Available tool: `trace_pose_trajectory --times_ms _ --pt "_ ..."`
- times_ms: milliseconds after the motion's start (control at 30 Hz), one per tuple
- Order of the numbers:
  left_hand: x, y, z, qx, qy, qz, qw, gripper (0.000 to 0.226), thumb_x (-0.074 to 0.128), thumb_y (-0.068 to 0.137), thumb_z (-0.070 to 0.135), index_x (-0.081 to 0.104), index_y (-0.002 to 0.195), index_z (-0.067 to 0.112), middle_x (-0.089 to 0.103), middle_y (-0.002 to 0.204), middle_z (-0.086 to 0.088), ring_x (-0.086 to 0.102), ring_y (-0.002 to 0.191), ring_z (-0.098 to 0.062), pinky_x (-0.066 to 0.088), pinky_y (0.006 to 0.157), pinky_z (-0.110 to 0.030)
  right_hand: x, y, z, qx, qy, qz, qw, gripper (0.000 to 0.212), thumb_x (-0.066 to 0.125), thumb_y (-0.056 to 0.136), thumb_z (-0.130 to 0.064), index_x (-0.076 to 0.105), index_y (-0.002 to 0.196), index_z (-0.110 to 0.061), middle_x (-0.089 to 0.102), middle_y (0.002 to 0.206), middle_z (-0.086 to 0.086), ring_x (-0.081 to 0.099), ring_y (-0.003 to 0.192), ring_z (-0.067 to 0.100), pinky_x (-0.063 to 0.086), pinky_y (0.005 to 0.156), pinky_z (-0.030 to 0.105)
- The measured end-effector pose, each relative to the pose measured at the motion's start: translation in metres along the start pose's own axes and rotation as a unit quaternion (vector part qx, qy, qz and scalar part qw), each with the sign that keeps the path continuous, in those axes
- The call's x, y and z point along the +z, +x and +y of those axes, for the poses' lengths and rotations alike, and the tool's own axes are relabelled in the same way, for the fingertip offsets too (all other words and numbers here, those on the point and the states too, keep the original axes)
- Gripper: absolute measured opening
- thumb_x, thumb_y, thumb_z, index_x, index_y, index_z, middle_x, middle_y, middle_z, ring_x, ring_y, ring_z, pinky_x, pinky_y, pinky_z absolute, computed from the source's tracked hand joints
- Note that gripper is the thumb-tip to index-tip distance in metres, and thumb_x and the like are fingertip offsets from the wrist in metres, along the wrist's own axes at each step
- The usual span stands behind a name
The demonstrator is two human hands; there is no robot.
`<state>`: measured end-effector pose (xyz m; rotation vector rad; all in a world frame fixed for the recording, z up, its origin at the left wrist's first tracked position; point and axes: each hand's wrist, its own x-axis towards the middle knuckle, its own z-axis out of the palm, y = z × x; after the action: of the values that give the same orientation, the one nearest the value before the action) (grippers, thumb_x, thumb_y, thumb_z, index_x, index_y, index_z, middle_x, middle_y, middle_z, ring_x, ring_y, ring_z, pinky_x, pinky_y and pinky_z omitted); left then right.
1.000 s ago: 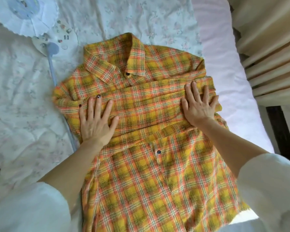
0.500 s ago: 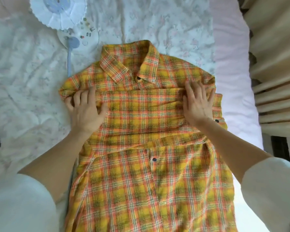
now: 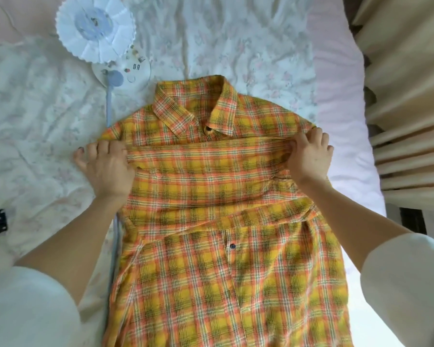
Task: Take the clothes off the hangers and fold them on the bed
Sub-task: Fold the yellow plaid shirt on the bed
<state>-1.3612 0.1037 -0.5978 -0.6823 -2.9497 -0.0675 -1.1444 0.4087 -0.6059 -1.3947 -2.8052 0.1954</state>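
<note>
Now shirt between both hands.

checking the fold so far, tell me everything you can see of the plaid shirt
The yellow and orange plaid button-up shirt of thin woven cloth lies flat, front up, on the white floral bedspread, collar away from the person. Its sleeves are folded across the chest in a band. Two dark buttons show. The left hand and right hand grip the shoulder edges. Its hem runs out of view.
</note>
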Motion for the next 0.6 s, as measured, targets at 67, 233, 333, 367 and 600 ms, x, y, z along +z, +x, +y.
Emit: trace_pose_trajectory --times_ms 67,233,333,367,600 --pt "-0.001 0.002 -0.001 -0.032 0.018 -0.033 0.999 0.015 0.051 0.080 -0.002 0.062 0.091 0.000 0.053 0.097 -0.022 0.043 0.106 -0.038 0.024 0.099 -0.056 0.002 0.005 -0.007 -0.001 0.027 -0.028 0.999 0.028 0.042 0.096 -0.013 0.057 0.118 -0.008 0.044 0.127 0.019 0.037 0.121 0.037 0.038 0.092 0.048" --pt "0.001 0.013 0.013 0.009 0.013 -0.045 0.999 0.033 0.049 0.082 0.008 0.055 0.113 -0.002 0.049 0.119 -0.025 0.039 0.122 -0.040 0.018 0.106 -0.062 0.006 0.010 -0.013 0.049 -0.004 -0.110 0.993 0.046 0.042 0.096 -0.029 0.034 0.138 -0.012 0.030 0.143 0.016 0.025 0.133 0.033 0.025 0.107 0.052" --pt "0.004 0.033 0.031 0.072 0.000 -0.122 0.990 0.063 0.038 0.096 0.046 0.030 0.144 0.007 0.028 0.151 -0.016 0.014 0.144 -0.029 0.000 0.112 -0.056 0.007 0.022 -0.019 -0.036 -0.044 -0.106 0.993 0.068 0.045 0.088 -0.017 0.013 0.148 -0.021 0.016 0.153 0.009 0.012 0.142 0.027 0.006 0.115 0.053" --pt "0.005 0.041 0.036 0.077 0.016 -0.158 0.984 0.076 0.034 0.092 0.059 0.018 0.149 0.010 0.016 0.156 -0.013 0.004 0.146 -0.026 -0.004 0.113 -0.054 0.006 0.028 -0.021 -0.063 -0.046 -0.120 0.990 0.077 0.046 0.085 -0.015 0.005 0.150 -0.023 0.008 0.156 0.006 0.005 0.144 0.024 0.001 0.116 0.053" --pt "0.008 0.085 0.030 0.037 0.035 -0.251 0.967 0.109 0.036 0.073 0.082 0.009 0.150 0.010 0.020 0.153 -0.014 0.011 0.143 -0.027 0.004 0.113 -0.052 0.001 0.080 -0.058 -0.096 0.034 -0.222 0.970 0.073 0.041 0.093 -0.020 -0.003 0.152 -0.018 -0.002 0.159 -0.001 -0.006 0.146 0.016 -0.003 0.118 0.049"
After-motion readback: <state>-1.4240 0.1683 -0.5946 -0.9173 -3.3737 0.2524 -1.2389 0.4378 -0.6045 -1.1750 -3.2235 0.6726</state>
